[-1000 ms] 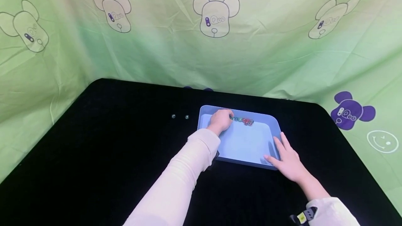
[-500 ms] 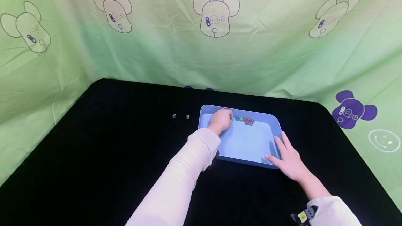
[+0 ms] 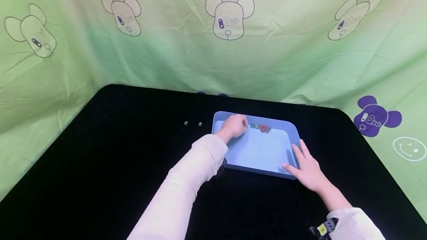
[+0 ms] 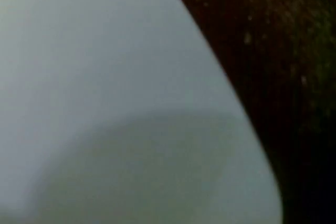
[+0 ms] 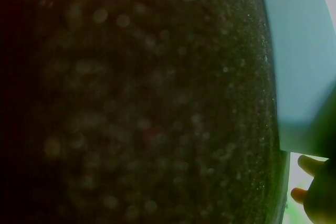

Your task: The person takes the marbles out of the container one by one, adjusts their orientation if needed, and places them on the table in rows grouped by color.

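Green bear-printed fabric (image 3: 166, 58) backs your black cloth-covered table (image 3: 110, 166). Head view: one blue rectangular tray (image 3: 260, 155) holds red and green glass marbles (image 3: 261, 128), too small to count; two clear glass marbles (image 3: 200, 124) lie left of it. Inside, your left hand (image 3: 235, 125) pinches one greenish marble (image 3: 246, 127); your spread, empty right hand (image 3: 307, 169) touches its rim. Left wrist: blurred pale surface (image 4: 115, 51). Right wrist: tray edge.

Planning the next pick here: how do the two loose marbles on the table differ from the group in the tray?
Place: the loose pair lies on the black table, left of the tray; the tray group sits inside, near the far wall.
Spacing: the loose pair is clearly apart; the tray group is bunched together.
Colour: the loose pair shows no plain red; the tray group shows red and green.
Both are small and roundish.
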The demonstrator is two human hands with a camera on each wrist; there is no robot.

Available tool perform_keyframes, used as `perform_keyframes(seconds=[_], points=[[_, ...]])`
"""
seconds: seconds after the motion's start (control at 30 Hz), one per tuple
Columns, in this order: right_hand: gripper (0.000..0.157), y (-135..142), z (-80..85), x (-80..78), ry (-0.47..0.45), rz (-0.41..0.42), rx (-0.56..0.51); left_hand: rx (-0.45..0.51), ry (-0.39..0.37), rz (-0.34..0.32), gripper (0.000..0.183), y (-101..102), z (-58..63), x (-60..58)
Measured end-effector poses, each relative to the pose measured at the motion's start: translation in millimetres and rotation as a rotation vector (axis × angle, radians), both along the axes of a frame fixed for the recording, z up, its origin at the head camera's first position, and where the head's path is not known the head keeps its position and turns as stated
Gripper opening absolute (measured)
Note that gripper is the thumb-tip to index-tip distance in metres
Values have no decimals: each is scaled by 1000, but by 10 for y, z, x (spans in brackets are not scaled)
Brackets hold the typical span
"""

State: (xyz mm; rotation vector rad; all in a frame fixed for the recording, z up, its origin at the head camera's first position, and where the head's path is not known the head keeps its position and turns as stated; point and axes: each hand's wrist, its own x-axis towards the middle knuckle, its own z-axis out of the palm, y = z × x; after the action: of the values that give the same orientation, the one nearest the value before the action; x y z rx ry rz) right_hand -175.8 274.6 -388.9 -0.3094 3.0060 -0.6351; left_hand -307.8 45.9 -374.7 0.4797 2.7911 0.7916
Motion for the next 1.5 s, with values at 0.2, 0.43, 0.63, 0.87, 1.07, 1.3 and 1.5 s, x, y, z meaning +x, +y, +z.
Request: perform_keyframes(seconds=[0.2, 0.43, 0.63, 0.87, 1.07, 1.3, 1.5], points=[[74, 2, -25, -2, -1, 0, 0, 91, 11, -33, 7, -79, 19, 37], [73, 1, -17, -2, 12, 8, 3, 225, 2, -71, 9, -205, 49, 100], [73, 3, -14, -1, 27, 13, 3, 270, -14, -86, 10, -302, 109, 159], [73, 2, -25, -4, 25, 12, -3, 349, -51, -70, 10, -409, 113, 211], [73, 11, 0, -15, 32, 12, -2, 365, -49, -60, 11, -525, 114, 228], [73, 14, 4, -17, 34, 10, -4, 416, -31, -49, 11, -671, 117, 251], [73, -1, -8, -8, 28, 12, -6, 430, -44, -49, 11, -786, 111, 307]])
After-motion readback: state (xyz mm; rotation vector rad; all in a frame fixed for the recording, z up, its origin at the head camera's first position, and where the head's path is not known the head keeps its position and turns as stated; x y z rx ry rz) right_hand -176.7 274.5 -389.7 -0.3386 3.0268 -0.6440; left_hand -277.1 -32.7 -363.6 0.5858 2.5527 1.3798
